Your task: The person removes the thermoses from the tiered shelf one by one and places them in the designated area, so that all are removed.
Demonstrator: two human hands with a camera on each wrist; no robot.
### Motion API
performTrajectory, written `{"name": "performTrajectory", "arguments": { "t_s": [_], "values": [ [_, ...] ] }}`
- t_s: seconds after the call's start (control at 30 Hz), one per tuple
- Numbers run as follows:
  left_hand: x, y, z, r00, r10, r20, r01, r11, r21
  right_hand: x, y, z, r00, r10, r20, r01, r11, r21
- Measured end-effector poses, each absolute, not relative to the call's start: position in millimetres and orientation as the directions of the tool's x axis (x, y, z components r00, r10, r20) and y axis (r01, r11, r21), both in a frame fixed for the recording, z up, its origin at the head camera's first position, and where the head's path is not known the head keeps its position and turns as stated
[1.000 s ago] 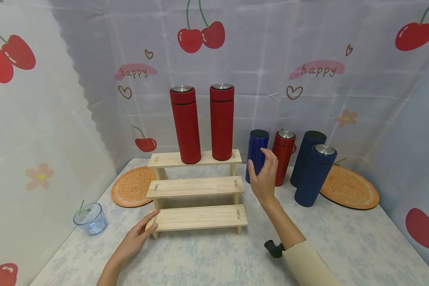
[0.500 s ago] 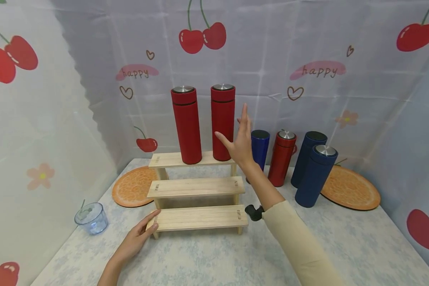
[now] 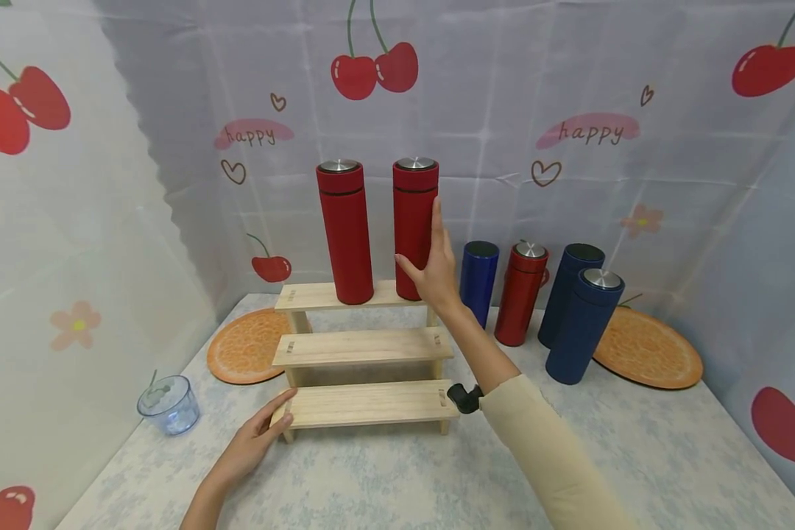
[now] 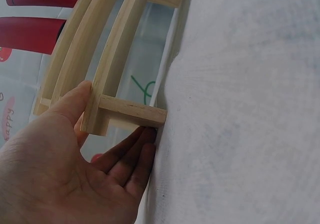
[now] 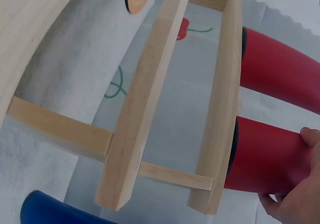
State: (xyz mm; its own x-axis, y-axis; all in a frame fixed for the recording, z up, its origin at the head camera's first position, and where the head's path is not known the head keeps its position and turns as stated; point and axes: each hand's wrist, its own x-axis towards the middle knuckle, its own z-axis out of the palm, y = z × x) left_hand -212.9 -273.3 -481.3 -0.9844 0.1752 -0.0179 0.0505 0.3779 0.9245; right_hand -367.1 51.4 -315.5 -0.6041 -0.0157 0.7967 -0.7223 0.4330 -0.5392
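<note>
A three-step wooden stand (image 3: 364, 346) bears two tall red thermos bottles on its top step, both upright with steel lids. My right hand (image 3: 439, 272) grips the right-hand red thermos bottle (image 3: 412, 221), thumb across its front and fingers along its right side. The right wrist view shows that bottle (image 5: 270, 156) with its base at the top step and my hand (image 5: 297, 194) round its upper part. Beside it stands the left-hand red thermos bottle (image 3: 344, 235). My left hand (image 3: 248, 442) holds the left end of the lowest step; in the left wrist view its fingers (image 4: 132, 164) curl by the leg.
Right of the stand are a shiny blue bottle (image 3: 480, 276), a shorter red bottle (image 3: 522, 294) and two dark blue bottles (image 3: 583, 324). Orange round mats (image 3: 245, 350) lie on both sides. A blue glass cup (image 3: 172, 408) is at the left. A patterned curtain closes the back.
My right hand has moved up and left from beside the shiny blue bottle and taken hold of the right-hand red thermos bottle, which has shifted slightly right. My left hand has stayed put.
</note>
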Motion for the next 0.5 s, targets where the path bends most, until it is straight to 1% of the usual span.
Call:
{"name": "performTrajectory", "arguments": {
  "t_s": [0.17, 0.37, 0.5],
  "values": [
    [-212.9, -272.4, -480.6, -0.984, 0.179, -0.013, 0.054, 0.366, 0.929, -350.1, 56.9, -318.7, -0.558, 0.008, 0.830, -0.747, 0.430, -0.507],
    [-211.3, -271.9, -480.4, -0.987, 0.159, -0.025, 0.038, 0.380, 0.924, -325.2, 68.9, -323.3, -0.512, 0.024, 0.858, -0.788, 0.386, -0.481],
    [-210.8, -271.7, -480.2, -0.987, 0.160, -0.027, 0.036, 0.376, 0.926, -308.9, 79.1, -325.6, -0.463, 0.058, 0.884, -0.800, 0.403, -0.445]
  ]
}}
